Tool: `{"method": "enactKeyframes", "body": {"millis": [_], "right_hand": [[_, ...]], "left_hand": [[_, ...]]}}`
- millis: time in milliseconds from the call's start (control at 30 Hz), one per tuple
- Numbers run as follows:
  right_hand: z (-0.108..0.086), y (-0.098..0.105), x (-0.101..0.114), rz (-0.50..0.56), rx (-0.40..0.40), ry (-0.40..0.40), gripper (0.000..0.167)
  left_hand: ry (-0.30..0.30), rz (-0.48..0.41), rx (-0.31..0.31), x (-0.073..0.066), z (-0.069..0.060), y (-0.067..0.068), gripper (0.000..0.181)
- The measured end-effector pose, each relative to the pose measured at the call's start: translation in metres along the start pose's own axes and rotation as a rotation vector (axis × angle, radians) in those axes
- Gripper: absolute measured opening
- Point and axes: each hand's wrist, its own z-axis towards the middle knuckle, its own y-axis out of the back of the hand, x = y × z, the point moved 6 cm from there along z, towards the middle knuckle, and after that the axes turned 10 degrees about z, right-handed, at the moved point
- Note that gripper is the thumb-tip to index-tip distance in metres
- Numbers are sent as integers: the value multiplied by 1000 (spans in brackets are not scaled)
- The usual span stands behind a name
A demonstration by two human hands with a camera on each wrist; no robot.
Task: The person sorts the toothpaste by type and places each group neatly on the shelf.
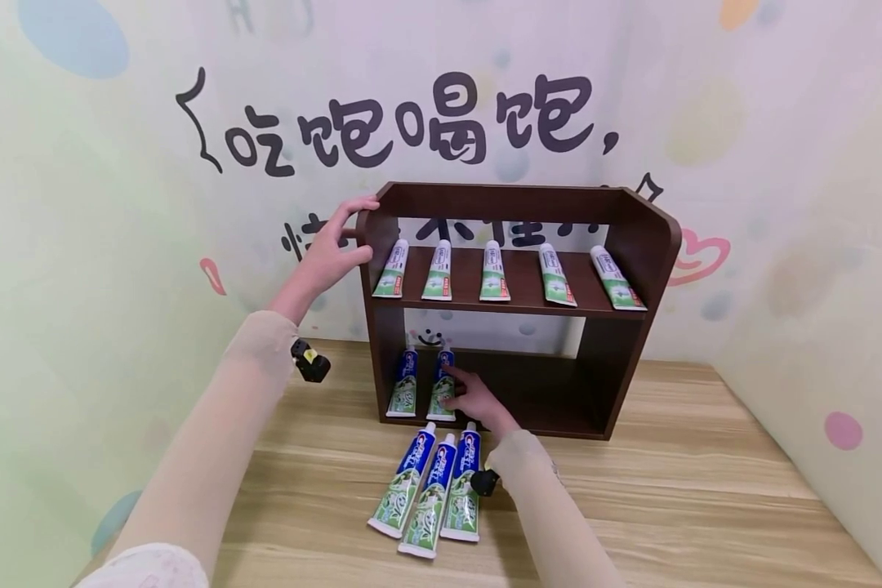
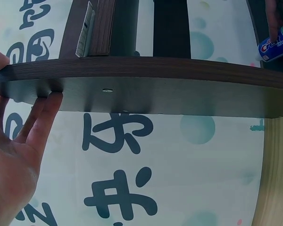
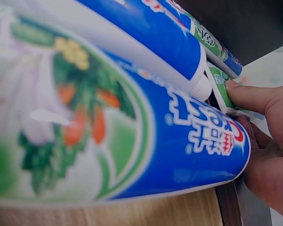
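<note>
My left hand (image 1: 327, 257) grips the upper left side panel of the dark brown shelf (image 1: 485, 306); the left wrist view shows the fingers (image 2: 42, 117) bent against the panel (image 2: 179, 94). On the lower level, my right hand (image 1: 481, 402) pinches a blue and green toothpaste tube (image 1: 443, 392) lying cap toward the back. In the right wrist view, the thumb and fingers of that hand (image 3: 273, 136) hold the tube's flat end (image 3: 219, 87). A similar tube (image 1: 404, 388) lies to its left. Three more tubes (image 1: 426, 498) lie on the table before the shelf.
Several white and green tubes (image 1: 494, 273) lie in a row on the upper level. The wooden table (image 1: 654, 490) extends on both sides of the shelf. A printed wall (image 1: 338, 65) stands behind, with side walls at left and right.
</note>
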Motion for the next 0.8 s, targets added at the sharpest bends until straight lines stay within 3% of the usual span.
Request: {"method": "enactKeyframes", "body": {"millis": [167,400,800], "right_hand": [[0,0,0,0,8,11,71],[0,1,-1,10,19,16,71],[-1,2,-5,12,-3,-10,70]], "left_hand": [[0,-8,4,-16,-8,3,59],[-17,1,-21,16,6,-1,58],[0,-5,-12,15,5,-2,57]]}}
